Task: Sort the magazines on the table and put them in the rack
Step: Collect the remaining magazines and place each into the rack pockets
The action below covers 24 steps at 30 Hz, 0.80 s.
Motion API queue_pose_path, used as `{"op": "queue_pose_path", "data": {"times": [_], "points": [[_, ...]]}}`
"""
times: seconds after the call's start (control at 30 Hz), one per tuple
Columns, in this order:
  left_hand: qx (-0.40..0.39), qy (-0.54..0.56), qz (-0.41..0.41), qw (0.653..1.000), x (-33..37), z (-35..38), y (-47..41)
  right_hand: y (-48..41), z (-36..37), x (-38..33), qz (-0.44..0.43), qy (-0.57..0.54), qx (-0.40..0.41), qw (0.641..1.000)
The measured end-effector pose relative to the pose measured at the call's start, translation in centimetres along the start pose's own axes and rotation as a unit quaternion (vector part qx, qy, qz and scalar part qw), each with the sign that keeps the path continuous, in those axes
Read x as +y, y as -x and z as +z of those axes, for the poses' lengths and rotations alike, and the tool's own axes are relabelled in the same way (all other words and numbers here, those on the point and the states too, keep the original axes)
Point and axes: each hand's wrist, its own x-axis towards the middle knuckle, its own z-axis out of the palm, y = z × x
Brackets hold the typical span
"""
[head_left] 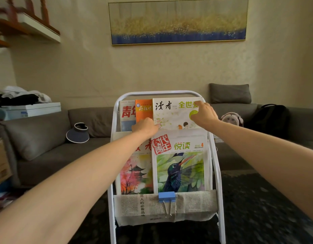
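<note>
A white metal rack stands in front of me with two fabric pockets. In the upper pocket are a red-titled magazine, an orange magazine and a white magazine with green lettering. My left hand grips that white magazine at its lower left edge. My right hand holds its upper right part. The lower pocket holds a pagoda-cover magazine and a hummingbird-cover magazine. A blue binder clip is fixed on the lower pocket's newsprint front.
A grey sofa runs behind the rack, with a dark visor cap, a small fan and a black backpack on it. A dark rug covers the floor. Boxes and clothes pile at the left.
</note>
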Motion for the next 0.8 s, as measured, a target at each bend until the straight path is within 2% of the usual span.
{"op": "queue_pose_path", "data": {"times": [0.1, 0.37, 0.47, 0.6, 0.7, 0.8], "points": [[0.011, -0.011, -0.009, 1.0, -0.1, 0.2, -0.1, -0.5, -0.3, -0.4, 0.014, -0.027, 0.008, 1.0], [0.071, -0.028, -0.021, 0.997, -0.2, 0.8, -1.0, -2.8, -0.9, -0.2, 0.092, -0.219, -0.045, 0.97], [0.087, -0.016, -0.002, 0.996, -0.3, 0.8, -1.1, -3.4, -1.0, 0.1, 0.101, -0.277, -0.049, 0.954], [0.069, 0.014, 0.005, 0.998, -0.8, 0.5, -1.7, -3.9, -1.8, 0.9, 0.148, -0.369, -0.027, 0.917], [0.066, 0.034, 0.006, 0.997, -1.1, 0.4, -2.0, -3.4, -2.4, 1.1, 0.125, -0.327, -0.013, 0.937], [0.083, 0.057, 0.016, 0.995, -0.9, 0.2, -2.2, -3.6, -3.2, 0.3, 0.09, -0.3, 0.058, 0.948]]}}
